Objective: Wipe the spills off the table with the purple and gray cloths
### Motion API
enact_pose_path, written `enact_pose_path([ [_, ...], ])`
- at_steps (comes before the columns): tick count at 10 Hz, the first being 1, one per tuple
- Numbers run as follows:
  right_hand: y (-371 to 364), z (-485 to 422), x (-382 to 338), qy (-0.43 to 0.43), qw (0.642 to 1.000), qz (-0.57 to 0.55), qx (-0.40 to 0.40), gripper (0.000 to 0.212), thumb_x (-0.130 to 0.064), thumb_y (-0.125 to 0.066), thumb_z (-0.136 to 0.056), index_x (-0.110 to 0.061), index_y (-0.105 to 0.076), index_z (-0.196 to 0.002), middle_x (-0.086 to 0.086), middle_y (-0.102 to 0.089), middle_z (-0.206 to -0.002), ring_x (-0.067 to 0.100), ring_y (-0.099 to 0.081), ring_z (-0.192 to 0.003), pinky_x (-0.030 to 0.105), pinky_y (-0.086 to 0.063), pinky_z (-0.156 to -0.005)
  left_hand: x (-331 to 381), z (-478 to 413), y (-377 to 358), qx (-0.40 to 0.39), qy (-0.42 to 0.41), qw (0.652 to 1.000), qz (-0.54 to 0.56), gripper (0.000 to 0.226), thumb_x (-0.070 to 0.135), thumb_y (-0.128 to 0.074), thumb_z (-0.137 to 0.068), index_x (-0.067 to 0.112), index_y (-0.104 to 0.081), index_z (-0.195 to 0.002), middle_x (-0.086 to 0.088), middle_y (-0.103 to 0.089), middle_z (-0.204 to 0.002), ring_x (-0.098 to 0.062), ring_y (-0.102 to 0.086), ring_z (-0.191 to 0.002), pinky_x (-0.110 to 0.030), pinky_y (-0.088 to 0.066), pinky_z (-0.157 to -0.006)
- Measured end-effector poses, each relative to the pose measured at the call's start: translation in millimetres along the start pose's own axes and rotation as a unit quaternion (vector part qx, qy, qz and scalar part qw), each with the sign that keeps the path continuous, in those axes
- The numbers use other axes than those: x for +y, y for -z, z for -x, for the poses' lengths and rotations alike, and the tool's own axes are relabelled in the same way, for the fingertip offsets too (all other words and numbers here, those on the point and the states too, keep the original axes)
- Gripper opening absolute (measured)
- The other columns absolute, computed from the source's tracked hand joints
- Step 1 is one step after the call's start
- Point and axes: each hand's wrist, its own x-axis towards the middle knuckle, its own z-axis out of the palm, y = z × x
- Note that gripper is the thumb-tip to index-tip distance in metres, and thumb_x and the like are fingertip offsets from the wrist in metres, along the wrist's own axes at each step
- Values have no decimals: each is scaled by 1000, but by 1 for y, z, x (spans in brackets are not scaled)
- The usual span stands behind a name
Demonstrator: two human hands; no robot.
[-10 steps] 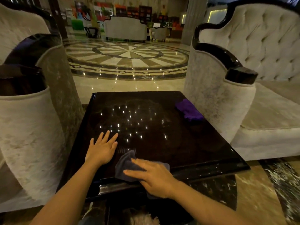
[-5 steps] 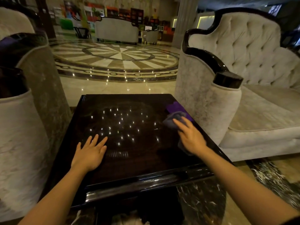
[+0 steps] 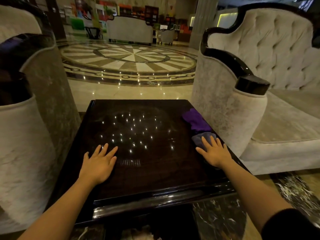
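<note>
A dark glossy square table (image 3: 155, 179) fills the middle of the view, with ceiling lights mirrored in its top. My right hand (image 3: 214, 151) lies flat with fingers spread on the gray cloth (image 3: 199, 140) near the table's right edge. The purple cloth (image 3: 196, 121) lies crumpled just beyond the gray one, touching it. My left hand (image 3: 98, 163) rests palm down with fingers spread on the bare tabletop at the near left, holding nothing. No spill stands out on the reflective surface.
A pale tufted sofa with a dark-capped armrest (image 3: 239, 108) stands tight against the table's right side. Another upholstered armchair (image 3: 22, 135) stands close on the left. Polished marble floor (image 3: 121, 87) stretches beyond the table's far edge.
My right hand slid the gray cloth from the table's near edge to its right side, ending beside the purple cloth. My left hand stayed flat on the table.
</note>
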Motion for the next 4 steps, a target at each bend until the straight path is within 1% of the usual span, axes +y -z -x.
enact_pose_path([
  [1, 6, 5, -10, -14, 992, 123, 9, 64, -62, -13, -90, -30, 3, -144, 7, 12, -156, 30, 20, -140, 54, 10, -112, 2, 1, 3, -4, 3, 1000, -15, 48, 43, -13, -95, 36, -6, -142, -2, -5, -156, -23, -1, -143, -51, -10, -114],
  [2, 16, 12, -25, -20, 978, 207, 32, 62, -59, -8, -91, -29, 3, -143, 7, 20, -154, 32, 23, -139, 56, 8, -112, 4, -2, 11, -20, 3, 999, -29, 48, 42, -17, -95, 34, -9, -143, -3, -9, -156, -24, -6, -143, -50, -18, -113],
  [3, 20, 21, -38, -5, 984, 170, 58, 62, -59, -10, -91, -29, 6, -143, 8, 18, -154, 32, 19, -140, 55, 5, -113, 9, -4, 20, -43, 12, 998, -40, 48, 40, -20, -96, 32, -12, -142, -5, -14, -155, -27, -12, -142, -50, -21, -111],
  [4, 36, 38, -63, 32, 991, 109, 71, 61, -57, -14, -92, -31, 9, -142, 8, 13, -155, 30, 16, -141, 53, 2, -114, 21, 1, 42, -38, 18, 997, -63, 48, 37, -22, -96, 29, -12, -143, -8, -17, -154, -30, -16, -140, -50, -20, -110],
])
